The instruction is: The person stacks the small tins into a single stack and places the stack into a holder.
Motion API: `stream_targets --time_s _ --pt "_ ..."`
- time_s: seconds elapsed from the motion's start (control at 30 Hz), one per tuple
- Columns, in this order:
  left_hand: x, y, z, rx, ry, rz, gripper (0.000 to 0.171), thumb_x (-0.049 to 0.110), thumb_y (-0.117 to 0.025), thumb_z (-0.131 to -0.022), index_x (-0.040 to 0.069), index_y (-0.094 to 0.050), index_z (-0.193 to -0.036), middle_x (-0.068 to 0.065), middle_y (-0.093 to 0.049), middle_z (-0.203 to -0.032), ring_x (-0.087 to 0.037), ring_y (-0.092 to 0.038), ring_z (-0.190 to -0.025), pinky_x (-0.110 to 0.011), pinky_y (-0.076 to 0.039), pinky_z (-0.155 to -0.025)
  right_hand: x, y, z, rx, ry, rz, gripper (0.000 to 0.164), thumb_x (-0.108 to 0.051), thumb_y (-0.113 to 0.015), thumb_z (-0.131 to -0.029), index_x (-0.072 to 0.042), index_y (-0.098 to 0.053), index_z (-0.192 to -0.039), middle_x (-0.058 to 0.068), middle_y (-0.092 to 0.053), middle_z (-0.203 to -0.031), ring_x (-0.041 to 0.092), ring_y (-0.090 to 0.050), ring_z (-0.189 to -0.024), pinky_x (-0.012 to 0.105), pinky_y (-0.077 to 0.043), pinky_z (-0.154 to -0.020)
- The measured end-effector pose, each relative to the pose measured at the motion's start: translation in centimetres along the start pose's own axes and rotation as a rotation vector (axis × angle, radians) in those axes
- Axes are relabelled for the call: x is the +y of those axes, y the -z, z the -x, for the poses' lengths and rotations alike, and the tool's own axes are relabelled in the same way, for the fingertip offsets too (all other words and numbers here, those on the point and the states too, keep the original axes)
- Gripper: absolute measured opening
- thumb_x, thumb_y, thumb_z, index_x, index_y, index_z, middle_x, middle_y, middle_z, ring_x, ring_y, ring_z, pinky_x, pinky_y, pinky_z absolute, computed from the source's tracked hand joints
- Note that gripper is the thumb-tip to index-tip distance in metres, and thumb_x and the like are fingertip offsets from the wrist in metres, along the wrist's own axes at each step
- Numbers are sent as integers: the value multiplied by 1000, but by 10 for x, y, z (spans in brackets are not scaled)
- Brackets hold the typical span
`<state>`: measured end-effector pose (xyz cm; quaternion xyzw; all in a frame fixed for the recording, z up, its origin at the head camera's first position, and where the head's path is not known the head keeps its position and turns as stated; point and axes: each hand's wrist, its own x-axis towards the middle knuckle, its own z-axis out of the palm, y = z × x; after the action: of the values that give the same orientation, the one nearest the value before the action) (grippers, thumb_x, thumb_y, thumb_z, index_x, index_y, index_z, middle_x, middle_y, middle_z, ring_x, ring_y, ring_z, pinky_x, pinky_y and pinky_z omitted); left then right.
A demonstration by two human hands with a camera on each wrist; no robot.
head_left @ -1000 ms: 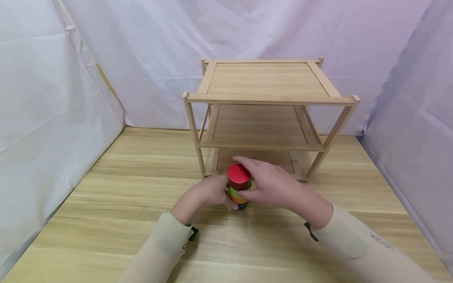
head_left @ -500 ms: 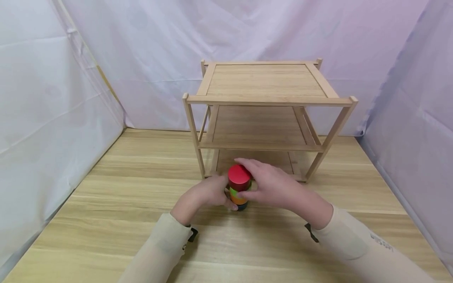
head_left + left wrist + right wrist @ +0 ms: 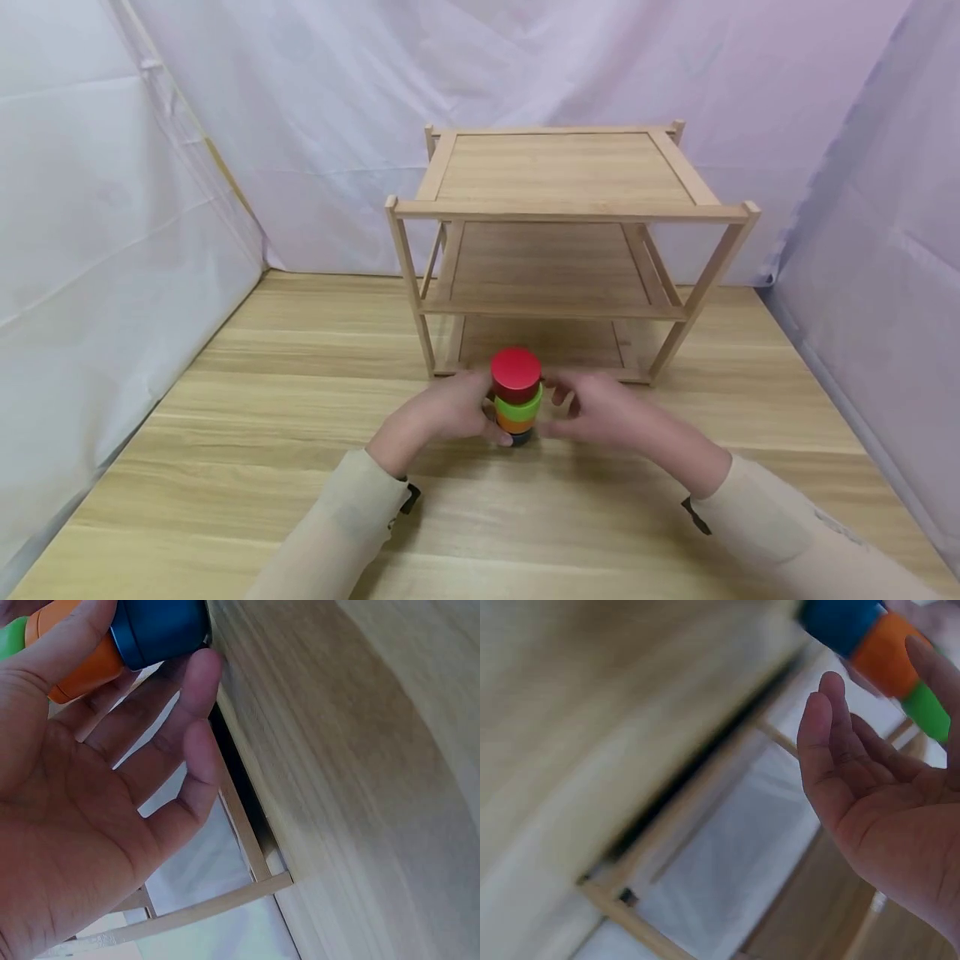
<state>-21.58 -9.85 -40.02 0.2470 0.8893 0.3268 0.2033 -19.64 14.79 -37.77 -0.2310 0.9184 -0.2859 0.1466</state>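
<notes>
A stack of coloured cylinders stands upright on the table in the head view, in front of the shelf. Its red piece (image 3: 516,372) is on top, above a green piece (image 3: 519,406), an orange piece (image 3: 516,423) and a dark blue piece (image 3: 161,631) at the bottom. My left hand (image 3: 453,407) grips the lower stack from the left, thumb across the orange piece (image 3: 82,671) and some fingers behind it. My right hand (image 3: 611,410) is just right of the stack, apart from it, fingers loosely bent with nothing in them.
A wooden three-tier shelf (image 3: 570,210) stands right behind the stack, its lowest board near table level. White cloth walls (image 3: 337,125) enclose the wood-grain table (image 3: 300,383) at the back and both sides.
My right hand has let go of the stack's upper part and drawn back to the right. The stack and my left hand have shifted slightly right.
</notes>
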Motion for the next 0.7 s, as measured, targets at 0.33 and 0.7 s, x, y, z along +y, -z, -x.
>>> stream_targets --time_s 0.33,0.7 --pt "11 -5 -6 4 -21 -64 67 22 -96 -80 20 -61 -137 2 -72 -134 -19 -68 -127 -44 -52 -115 15 -22 9 5 -22 -67 52 -33 -91 -86 -12 -69 -127 3 -75 -110 13 -64 -87 30 -57 -76" --pt "18 -10 -13 14 -31 -182 64 33 -96 -80 23 -63 -133 5 -74 -129 -15 -69 -121 -41 -55 -109 17 -28 11 59 23 -75 41 -32 -89 -88 -21 -71 -122 -3 -77 -112 13 -69 -92 27 -55 -73"
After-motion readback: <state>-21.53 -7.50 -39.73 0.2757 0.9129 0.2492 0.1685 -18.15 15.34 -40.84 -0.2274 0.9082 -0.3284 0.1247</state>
